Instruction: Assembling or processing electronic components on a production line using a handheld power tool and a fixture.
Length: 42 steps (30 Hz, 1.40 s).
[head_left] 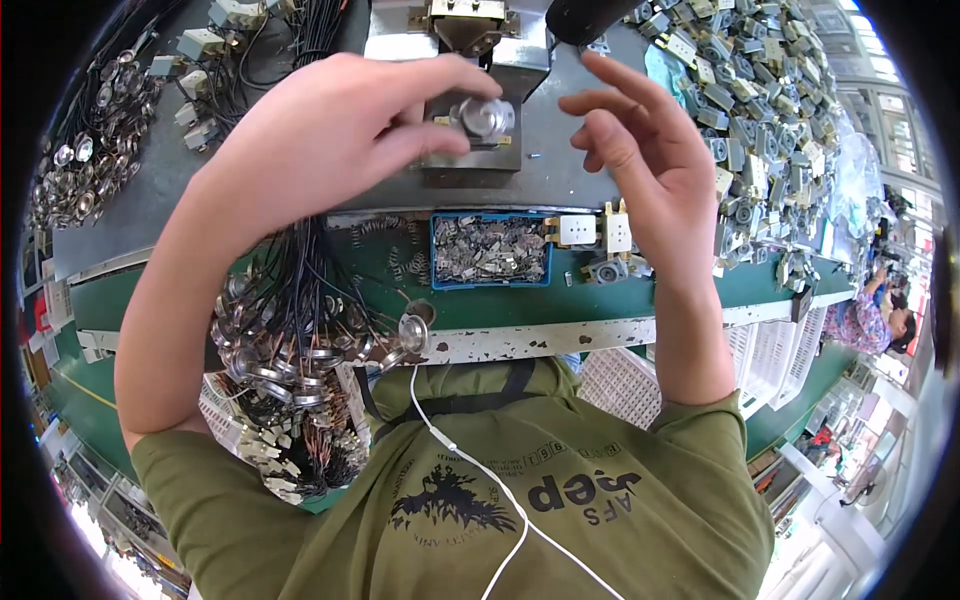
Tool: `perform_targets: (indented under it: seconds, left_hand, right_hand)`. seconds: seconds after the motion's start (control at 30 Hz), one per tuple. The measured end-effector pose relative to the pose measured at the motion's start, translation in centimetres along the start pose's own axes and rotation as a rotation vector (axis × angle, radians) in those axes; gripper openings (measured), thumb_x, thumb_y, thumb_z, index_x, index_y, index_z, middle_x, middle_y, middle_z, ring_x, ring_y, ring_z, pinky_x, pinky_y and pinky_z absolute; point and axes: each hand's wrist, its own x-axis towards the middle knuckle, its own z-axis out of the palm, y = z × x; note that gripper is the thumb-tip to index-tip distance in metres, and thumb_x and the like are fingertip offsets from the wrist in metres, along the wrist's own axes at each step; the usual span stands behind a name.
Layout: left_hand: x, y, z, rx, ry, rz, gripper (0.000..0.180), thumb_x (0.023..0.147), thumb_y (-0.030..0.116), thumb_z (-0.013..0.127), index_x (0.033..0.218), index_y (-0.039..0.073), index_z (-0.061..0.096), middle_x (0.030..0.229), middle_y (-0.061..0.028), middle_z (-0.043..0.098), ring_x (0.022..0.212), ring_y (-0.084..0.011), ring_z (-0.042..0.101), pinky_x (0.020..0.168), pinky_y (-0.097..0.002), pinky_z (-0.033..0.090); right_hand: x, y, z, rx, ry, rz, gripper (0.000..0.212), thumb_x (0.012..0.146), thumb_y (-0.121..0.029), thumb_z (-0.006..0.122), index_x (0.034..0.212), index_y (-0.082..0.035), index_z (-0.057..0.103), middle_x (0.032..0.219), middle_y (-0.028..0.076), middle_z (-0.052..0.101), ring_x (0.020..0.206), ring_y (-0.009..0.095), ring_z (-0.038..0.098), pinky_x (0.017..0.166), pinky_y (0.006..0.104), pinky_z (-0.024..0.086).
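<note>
My left hand (330,125) reaches over the metal press from the left. Its index finger and thumb pinch a small round silvery metal cup (486,118) just above the press's lower block (472,158). Brass-coloured bits show on that block beside the cup. To the right, my right hand (640,150) hovers over the grey worktop with the index finger stretched out and the other fingers loosely curled. Nothing shows between its fingers. The upper press head (468,22) stands above the cup, at the far side of my hands.
A blue tray (434,252) of small metal pieces lies nearer me, beside white switch-like blocks (577,230) and loose springs (385,224). Wired metal cups (290,365) hang at the front left edge. Grey-and-white blocks (740,110) pile up at right; more cups (90,150) lie far left.
</note>
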Motion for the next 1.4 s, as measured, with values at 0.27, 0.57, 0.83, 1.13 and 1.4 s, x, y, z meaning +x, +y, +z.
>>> perform_targets:
  seconds: [0.27, 0.57, 0.83, 1.13, 1.4]
  left_hand:
    - [1.8, -1.8, 1.8, -0.053, -0.275, -0.272, 0.034, 0.095, 0.030, 0.070, 0.127, 0.021, 0.067, 0.088, -0.0123, 0.073, 0.086, -0.0329, 0.070, 0.077, -0.0449, 0.054]
    - [1.1, -2.6, 3.1, 0.131, -0.131, -0.125, 0.032, 0.097, 0.030, 0.067, 0.128, 0.022, 0.065, 0.092, -0.0111, 0.075, 0.089, -0.0337, 0.072, 0.077, -0.0462, 0.056]
    - [1.2, -2.1, 2.8, 0.157, -0.150, -0.140, 0.031, 0.096, 0.031, 0.067, 0.126, 0.020, 0.065, 0.096, -0.0117, 0.075, 0.094, -0.0347, 0.072, 0.078, -0.0471, 0.057]
    - [0.6, -2.4, 2.9, 0.121, -0.125, -0.124, 0.032, 0.095, 0.031, 0.068, 0.125, 0.020, 0.066, 0.096, -0.0109, 0.076, 0.095, -0.0339, 0.072, 0.079, -0.0473, 0.056]
    - [1.1, -2.3, 2.7, 0.102, -0.165, -0.153, 0.031, 0.097, 0.033, 0.067, 0.126, 0.021, 0.065, 0.092, -0.0113, 0.075, 0.091, -0.0335, 0.072, 0.078, -0.0469, 0.056]
  right_hand:
    - [2.5, -5.3, -0.2, -0.081, 0.530, -0.400, 0.032, 0.099, -0.016, 0.066, 0.123, 0.002, 0.057, 0.092, 0.016, 0.071, 0.063, 0.016, 0.065, 0.057, 0.0268, 0.051]
    - [11.3, -2.1, -2.5, -0.012, 0.573, -0.451, 0.030, 0.098, -0.016, 0.067, 0.120, 0.002, 0.057, 0.092, 0.016, 0.071, 0.062, 0.016, 0.066, 0.055, 0.0272, 0.052]
    - [7.3, -5.6, -2.3, 0.027, 0.526, -0.501, 0.028, 0.098, -0.015, 0.067, 0.118, 0.002, 0.057, 0.092, 0.016, 0.071, 0.061, 0.016, 0.066, 0.055, 0.0276, 0.052]
    - [8.4, -7.3, 2.0, 0.099, 0.476, -0.569, 0.026, 0.097, -0.014, 0.068, 0.115, 0.001, 0.057, 0.091, 0.016, 0.071, 0.060, 0.017, 0.066, 0.054, 0.0280, 0.052]
    - [9.6, -8.9, 6.4, 0.177, 0.482, -0.569, 0.023, 0.097, -0.013, 0.068, 0.111, 0.001, 0.057, 0.090, 0.016, 0.071, 0.058, 0.017, 0.066, 0.052, 0.0286, 0.052]
